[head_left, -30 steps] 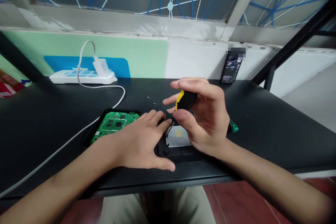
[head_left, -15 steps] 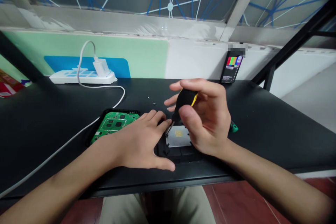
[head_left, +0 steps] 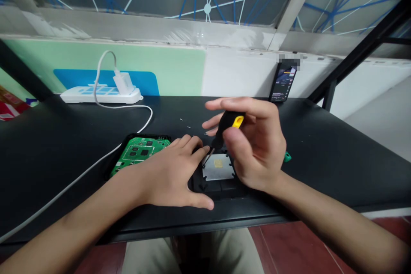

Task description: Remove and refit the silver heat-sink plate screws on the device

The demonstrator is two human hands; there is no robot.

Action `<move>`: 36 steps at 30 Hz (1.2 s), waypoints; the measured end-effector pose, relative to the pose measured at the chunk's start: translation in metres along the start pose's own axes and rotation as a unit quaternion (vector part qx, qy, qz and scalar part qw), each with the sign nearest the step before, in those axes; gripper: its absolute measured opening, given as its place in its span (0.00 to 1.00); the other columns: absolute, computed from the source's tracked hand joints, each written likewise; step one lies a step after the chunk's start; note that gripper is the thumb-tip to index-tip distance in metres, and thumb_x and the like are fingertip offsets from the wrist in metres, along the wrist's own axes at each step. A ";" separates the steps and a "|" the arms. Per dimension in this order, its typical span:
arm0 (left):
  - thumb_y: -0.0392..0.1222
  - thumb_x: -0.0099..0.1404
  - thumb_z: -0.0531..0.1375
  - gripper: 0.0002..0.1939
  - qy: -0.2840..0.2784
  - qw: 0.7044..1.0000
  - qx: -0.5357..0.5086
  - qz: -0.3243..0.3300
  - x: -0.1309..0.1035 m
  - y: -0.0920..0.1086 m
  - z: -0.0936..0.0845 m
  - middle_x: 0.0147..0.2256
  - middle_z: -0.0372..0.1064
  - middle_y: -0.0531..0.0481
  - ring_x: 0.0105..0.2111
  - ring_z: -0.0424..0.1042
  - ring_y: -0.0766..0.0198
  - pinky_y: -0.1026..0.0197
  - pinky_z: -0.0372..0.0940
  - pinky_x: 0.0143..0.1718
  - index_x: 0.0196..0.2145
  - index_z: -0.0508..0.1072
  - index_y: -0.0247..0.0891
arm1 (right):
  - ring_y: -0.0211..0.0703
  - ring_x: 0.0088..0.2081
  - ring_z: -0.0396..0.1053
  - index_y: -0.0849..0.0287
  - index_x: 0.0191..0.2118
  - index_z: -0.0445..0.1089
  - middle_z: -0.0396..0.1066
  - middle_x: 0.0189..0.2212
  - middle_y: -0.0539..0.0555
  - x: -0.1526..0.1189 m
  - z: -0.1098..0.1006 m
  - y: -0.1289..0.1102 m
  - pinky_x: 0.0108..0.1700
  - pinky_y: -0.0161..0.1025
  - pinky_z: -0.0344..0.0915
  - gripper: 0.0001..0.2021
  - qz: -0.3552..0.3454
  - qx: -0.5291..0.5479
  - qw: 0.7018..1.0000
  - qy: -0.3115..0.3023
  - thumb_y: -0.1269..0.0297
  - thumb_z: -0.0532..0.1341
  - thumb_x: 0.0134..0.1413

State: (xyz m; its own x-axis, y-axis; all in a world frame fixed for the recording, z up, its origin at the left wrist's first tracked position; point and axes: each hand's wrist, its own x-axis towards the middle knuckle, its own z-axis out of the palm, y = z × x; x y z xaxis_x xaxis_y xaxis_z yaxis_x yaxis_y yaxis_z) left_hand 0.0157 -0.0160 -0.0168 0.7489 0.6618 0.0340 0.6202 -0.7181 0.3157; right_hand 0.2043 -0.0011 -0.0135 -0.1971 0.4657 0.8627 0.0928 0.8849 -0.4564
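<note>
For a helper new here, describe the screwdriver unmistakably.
On the black table, find the silvery metal plate. From near its left edge, the screwdriver slants up into the right hand's grip. Its black-and-yellow handle distinguishes it from the green object nearby.

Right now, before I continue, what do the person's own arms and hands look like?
The left forearm and right forearm are bare, with no sleeves in view. The left hand and right hand are gloveless; no rings, watch or wristband show.
</note>
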 end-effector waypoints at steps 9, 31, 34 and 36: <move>0.66 0.58 0.66 0.44 -0.008 1.000 0.015 -0.003 0.000 0.001 -0.001 0.53 0.63 0.35 0.58 0.60 0.35 0.34 0.59 0.58 0.63 0.63 0.35 | 0.45 0.37 0.76 0.43 0.58 0.65 0.74 0.47 0.53 0.002 0.002 -0.002 0.34 0.47 0.79 0.19 0.006 0.016 1.000 0.005 0.66 0.59 0.64; 0.69 0.59 0.64 0.45 -0.006 1.000 0.021 0.003 0.001 0.001 -0.001 0.54 0.62 0.36 0.55 0.62 0.38 0.37 0.61 0.57 0.63 0.63 0.35 | 0.44 0.36 0.78 0.43 0.59 0.63 0.75 0.48 0.53 0.001 0.001 0.000 0.35 0.45 0.81 0.18 0.037 0.010 0.999 0.017 0.61 0.58 0.66; 0.68 0.58 0.64 0.45 0.003 1.000 0.023 0.002 0.000 0.001 -0.001 0.54 0.63 0.36 0.53 0.63 0.40 0.39 0.61 0.56 0.63 0.63 0.34 | 0.40 0.34 0.77 0.44 0.58 0.63 0.75 0.46 0.51 0.005 -0.002 0.002 0.33 0.42 0.80 0.16 0.027 -0.003 0.998 0.050 0.59 0.58 0.67; 0.69 0.59 0.63 0.45 0.005 1.000 0.023 0.002 0.000 0.001 -0.001 0.54 0.63 0.36 0.52 0.64 0.41 0.41 0.63 0.54 0.63 0.64 0.33 | 0.41 0.37 0.78 0.43 0.58 0.63 0.74 0.45 0.51 0.008 -0.005 0.005 0.32 0.40 0.79 0.16 0.024 -0.012 0.996 0.080 0.58 0.58 0.67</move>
State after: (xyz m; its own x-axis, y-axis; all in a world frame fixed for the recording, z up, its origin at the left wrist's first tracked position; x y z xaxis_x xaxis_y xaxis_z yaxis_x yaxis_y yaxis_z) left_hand 0.0158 -0.0167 -0.0153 0.7487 0.6614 0.0447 0.6279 -0.7292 0.2719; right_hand 0.2077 0.0073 -0.0080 -0.0339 0.5019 0.8643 0.1214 0.8604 -0.4949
